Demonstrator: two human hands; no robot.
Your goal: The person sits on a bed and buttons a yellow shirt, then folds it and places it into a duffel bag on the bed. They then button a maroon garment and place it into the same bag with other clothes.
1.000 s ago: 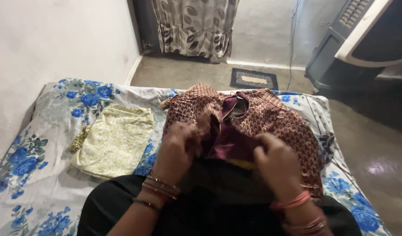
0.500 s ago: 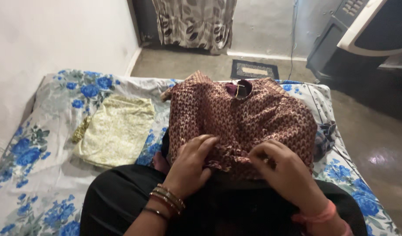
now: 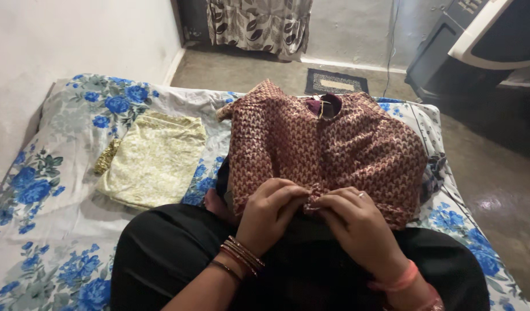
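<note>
On the bed (image 3: 52,230), covered by a white sheet printed with blue flowers, a maroon patterned blouse (image 3: 328,150) is spread flat near the right edge, its neckline turned toward the far end and its lower hem drawn toward the near edge. At the neckline a dark maroon lining with a small tag (image 3: 324,107) is shown; nothing on it can be made out. Toward the left side of the bed, well apart from the blouse, a folded pale yellow cloth (image 3: 152,158) is laid, with a gold-toned trim (image 3: 106,156) at its left edge.

The lower hem of the blouse is pinched at its middle by both hands. The left hand (image 3: 271,213) is curled, its fingers bent over the hem, and thin bangles are worn at the wrist. The right hand (image 3: 357,227) is set just beside it, fingertips almost touching those of the left, the hem gripped between thumb and fingers; a ring and pink bangles are seen on it. Both forearms are brought in from the near edge over a black garment (image 3: 161,259) on the lap.

Bare sheet is left along the left edge and the near left corner. The right edge of the bed is nearly reached by the blouse sleeve. Beyond the far end, a small dark mat (image 3: 336,82) lies on the floor before a leaf-patterned curtain (image 3: 259,23), and a dark and white appliance (image 3: 472,52) stands at the far right.
</note>
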